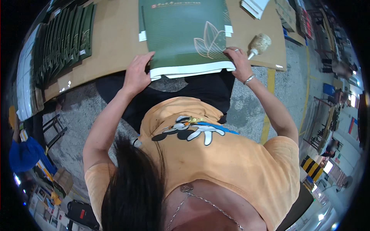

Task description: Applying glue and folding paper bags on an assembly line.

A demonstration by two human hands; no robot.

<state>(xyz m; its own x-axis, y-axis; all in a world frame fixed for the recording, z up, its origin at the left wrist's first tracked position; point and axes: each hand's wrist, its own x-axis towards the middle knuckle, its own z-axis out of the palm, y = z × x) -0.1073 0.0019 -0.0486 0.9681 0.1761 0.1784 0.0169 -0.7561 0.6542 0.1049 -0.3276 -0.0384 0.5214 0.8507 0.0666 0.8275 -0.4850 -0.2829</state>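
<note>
A dark green paper bag [181, 34] lies flat on the table in front of me, with a pale leaf outline printed on it and a white strip [190, 69] along its near edge. That strip stands slightly off the green panel and overhangs the table's front edge. My left hand [138, 74] grips the left near corner, its fingertips on the bag's side. At the opposite corner, my right hand [239, 64] has its fingers closed over the edge. More green bags with white tabs show beneath this one.
A squeeze bottle [260, 44] of pale glue lies right of my right hand, its nozzle toward me. White cards [255, 7] are at the far right. A row of green bags [65, 42] fills the cardboard-covered table's [111, 34] left side. Far right, people sit at other benches.
</note>
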